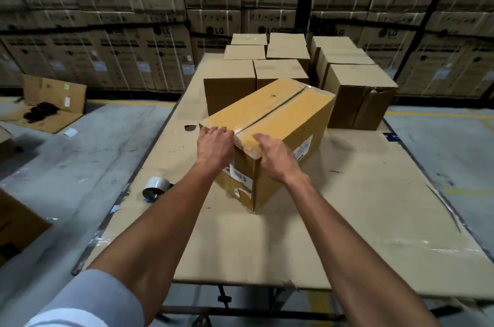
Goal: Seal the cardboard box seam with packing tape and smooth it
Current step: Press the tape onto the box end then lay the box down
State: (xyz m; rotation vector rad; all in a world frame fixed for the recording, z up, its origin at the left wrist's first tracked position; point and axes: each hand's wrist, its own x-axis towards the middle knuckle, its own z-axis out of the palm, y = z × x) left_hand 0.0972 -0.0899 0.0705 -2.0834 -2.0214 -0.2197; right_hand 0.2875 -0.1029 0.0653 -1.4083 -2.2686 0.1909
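A long cardboard box (270,123) lies at an angle in the middle of the table, with clear packing tape (278,109) running along its top seam and over the near end. My left hand (213,146) rests on the near top edge, left of the seam, fingers bent over the edge. My right hand (275,155) presses on the near corner, right of the seam, fingers flat on the top. Neither hand holds an object. The tape roll (156,187) lies on the table to the left, apart from both hands.
The table (347,219) is covered with flat cardboard. Several closed boxes (358,97) stand at its far end, just behind the taped box. Stacked cartons wall the back. Flattened cardboard (50,102) lies on the floor at left.
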